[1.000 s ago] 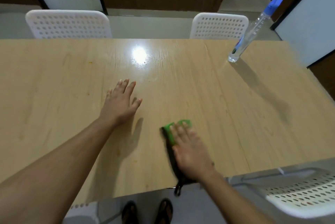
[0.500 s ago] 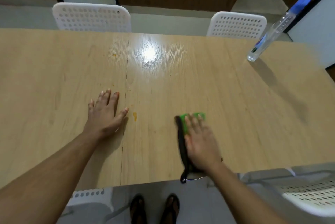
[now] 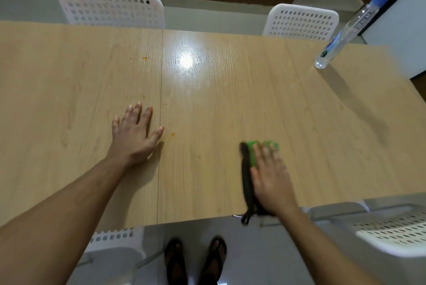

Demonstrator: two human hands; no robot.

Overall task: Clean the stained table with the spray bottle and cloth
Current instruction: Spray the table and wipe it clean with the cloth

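My right hand (image 3: 270,176) lies flat, fingers straight and together, pressing a green and black cleaning cloth (image 3: 250,169) onto the light wooden table (image 3: 230,112) near its front edge; a black strap of the cloth hangs over that edge. My left hand (image 3: 134,132) rests palm down on the tabletop, fingers spread and holding nothing, just left of the seam. A small orange stain (image 3: 172,134) sits just beside its thumb, another (image 3: 144,58) farther back. The clear plastic spray bottle with a blue nozzle (image 3: 345,31) stands at the far right corner, well apart from both hands
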